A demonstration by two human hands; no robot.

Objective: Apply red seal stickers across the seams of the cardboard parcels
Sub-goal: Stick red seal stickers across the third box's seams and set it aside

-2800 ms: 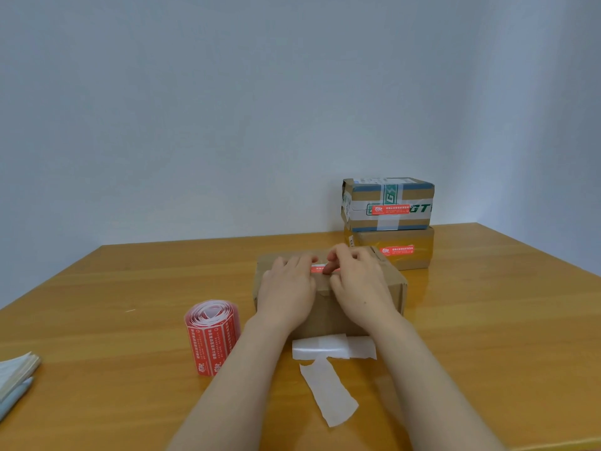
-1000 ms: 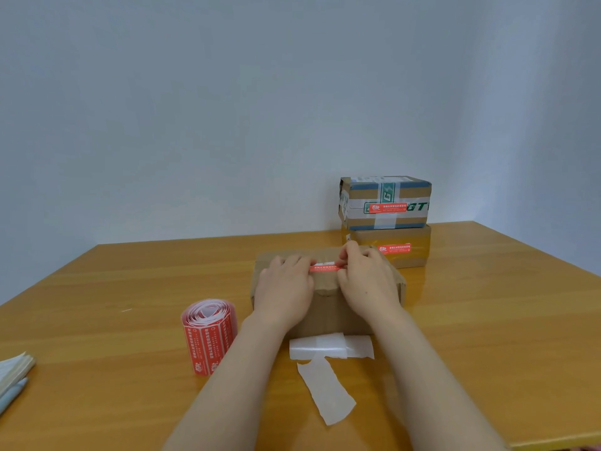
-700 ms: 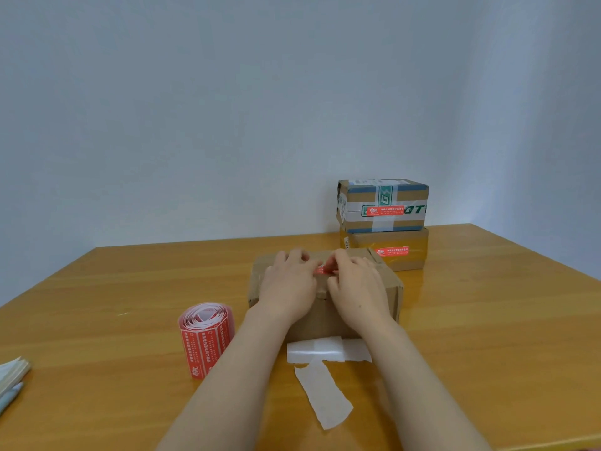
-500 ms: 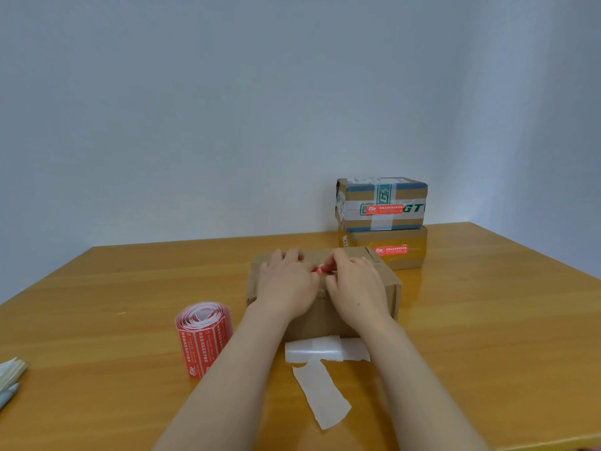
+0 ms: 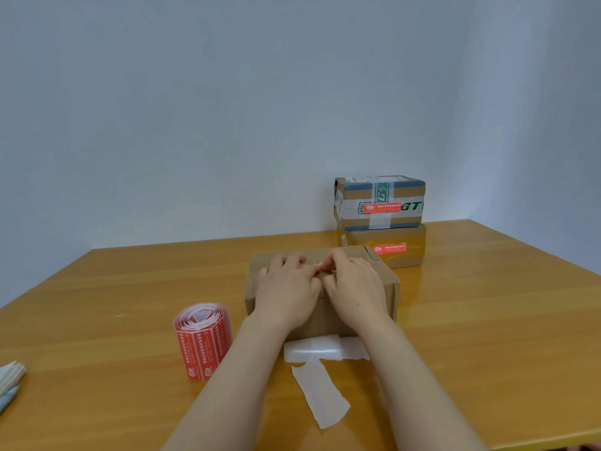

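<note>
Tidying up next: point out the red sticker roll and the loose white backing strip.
Red cylindrical sticker roll (image 5: 203, 349), head view, printed side wall.
Loose white paper backing strip (image 5: 320, 394), head view, strip's middle.

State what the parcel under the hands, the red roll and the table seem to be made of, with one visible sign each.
Parcel: matt brown cardboard, creased and dull. Red roll: likely glossy printed stickers on white backing paper, seen in the coil's top. Table: wood or wood-look laminate, varnished; grain lines and reflections show.
</note>
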